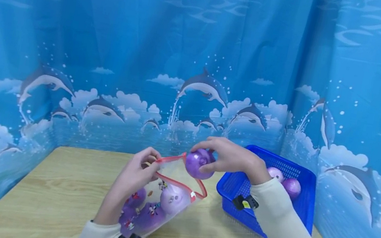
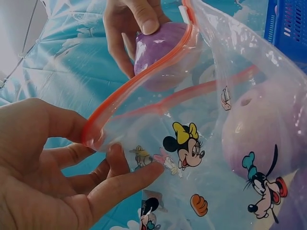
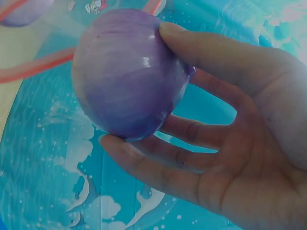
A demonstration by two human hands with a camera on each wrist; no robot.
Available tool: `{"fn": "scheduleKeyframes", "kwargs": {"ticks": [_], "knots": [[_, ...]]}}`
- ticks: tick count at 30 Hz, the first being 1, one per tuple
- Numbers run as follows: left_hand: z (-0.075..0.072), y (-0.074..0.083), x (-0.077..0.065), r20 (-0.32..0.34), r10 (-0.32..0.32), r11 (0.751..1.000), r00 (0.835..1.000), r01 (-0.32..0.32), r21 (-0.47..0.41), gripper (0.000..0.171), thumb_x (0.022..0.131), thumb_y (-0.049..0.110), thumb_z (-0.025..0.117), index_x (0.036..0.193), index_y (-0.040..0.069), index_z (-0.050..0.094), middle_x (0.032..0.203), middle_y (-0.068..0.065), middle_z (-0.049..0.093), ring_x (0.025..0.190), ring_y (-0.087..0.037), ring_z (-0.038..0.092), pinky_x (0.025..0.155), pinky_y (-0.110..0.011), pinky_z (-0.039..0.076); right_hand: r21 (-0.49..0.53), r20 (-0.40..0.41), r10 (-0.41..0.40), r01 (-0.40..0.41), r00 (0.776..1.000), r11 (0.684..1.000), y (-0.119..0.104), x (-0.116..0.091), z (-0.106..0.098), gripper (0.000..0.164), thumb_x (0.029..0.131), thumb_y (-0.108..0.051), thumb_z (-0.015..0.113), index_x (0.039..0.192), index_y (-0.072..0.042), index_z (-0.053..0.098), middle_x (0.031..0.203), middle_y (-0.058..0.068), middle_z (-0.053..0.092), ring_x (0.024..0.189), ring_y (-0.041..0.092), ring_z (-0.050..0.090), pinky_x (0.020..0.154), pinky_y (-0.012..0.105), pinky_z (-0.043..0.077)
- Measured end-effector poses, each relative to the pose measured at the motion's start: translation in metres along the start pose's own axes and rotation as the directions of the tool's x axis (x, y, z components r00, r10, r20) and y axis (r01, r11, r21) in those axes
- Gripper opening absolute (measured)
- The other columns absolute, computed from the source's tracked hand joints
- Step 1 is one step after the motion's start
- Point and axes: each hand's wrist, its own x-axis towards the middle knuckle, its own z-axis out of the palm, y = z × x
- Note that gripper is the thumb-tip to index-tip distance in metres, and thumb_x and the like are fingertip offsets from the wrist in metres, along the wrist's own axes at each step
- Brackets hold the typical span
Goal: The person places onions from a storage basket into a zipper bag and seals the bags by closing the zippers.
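My left hand (image 1: 137,171) pinches the red-edged rim of a clear zip bag (image 2: 136,88) printed with cartoon figures. The bag's mouth gapes, and several purple onions (image 1: 173,199) lie inside it. Over the mouth, my right hand (image 1: 226,155) holds another purple onion (image 1: 196,163) between thumb and fingers. In the right wrist view this onion (image 3: 127,76) shows a glossy, streaked skin, with the thumb on top and fingertips beneath. Through the left wrist view, its lower part appears behind the bag's near red edge.
On the right stands a blue plastic basket (image 1: 225,193) with a dark purple onion (image 1: 292,189) and a paler one (image 1: 275,173) showing; my right forearm hides part of it. A wood-grain table (image 1: 61,181) lies below, with a blue dolphin-print curtain (image 1: 139,63) behind.
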Motion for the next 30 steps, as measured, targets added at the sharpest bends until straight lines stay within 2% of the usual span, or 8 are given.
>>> {"fn": "scheduleKeyframes", "kwargs": {"ticks": [7, 14, 19, 30], "knots": [[-0.001, 0.001, 0.0, -0.019, -0.015, 1.0, 1.0, 0.014, -0.026, 0.011, 0.101, 0.011, 0.056, 0.11, 0.009, 0.061, 0.112, -0.019, 0.068, 0.084, -0.022, 0.067, 0.079, -0.035, 0.064, -0.01, -0.007, -0.033, 0.033, 0.999, 0.999, -0.013, 0.004, 0.0, 0.051, 0.089, -0.027, 0.08, 0.137, -0.019, 0.065, 0.131, 0.006, 0.067, 0.119, 0.027, 0.063, 0.094, 0.043, 0.061], [-0.001, 0.002, 0.0, -0.027, -0.023, 0.999, 0.999, 0.021, -0.045, 0.011, 0.101, 0.011, 0.056, 0.111, 0.01, 0.061, 0.112, -0.018, 0.068, 0.084, -0.021, 0.067, 0.078, -0.032, 0.064, 0.022, -0.008, -0.061, 0.062, 0.998, 0.998, -0.021, 0.01, 0.003, 0.052, 0.088, -0.025, 0.082, 0.136, -0.013, 0.065, 0.134, 0.008, 0.068, 0.119, 0.026, 0.066, 0.095, 0.04, 0.061], [-0.001, 0.003, 0.0, -0.028, -0.028, 0.998, 0.999, 0.026, -0.058, 0.012, 0.1, 0.011, 0.055, 0.111, 0.01, 0.06, 0.112, -0.019, 0.068, 0.084, -0.022, 0.067, 0.078, -0.033, 0.064, 0.03, 0.0, -0.054, 0.054, 0.999, 0.998, -0.024, 0.014, 0.005, 0.052, 0.088, -0.025, 0.082, 0.135, -0.013, 0.064, 0.133, 0.006, 0.069, 0.118, 0.022, 0.067, 0.095, 0.036, 0.061], [-0.003, 0.004, -0.001, -0.037, -0.036, 0.995, 0.999, 0.033, -0.096, 0.012, 0.101, 0.011, 0.055, 0.111, 0.009, 0.061, 0.113, -0.019, 0.068, 0.088, -0.024, 0.069, 0.082, -0.035, 0.065, 0.014, 0.007, -0.051, 0.051, 0.999, 0.999, -0.026, 0.018, 0.009, 0.052, 0.088, -0.026, 0.083, 0.135, -0.014, 0.065, 0.133, 0.005, 0.069, 0.119, 0.022, 0.065, 0.098, 0.041, 0.06]]}}
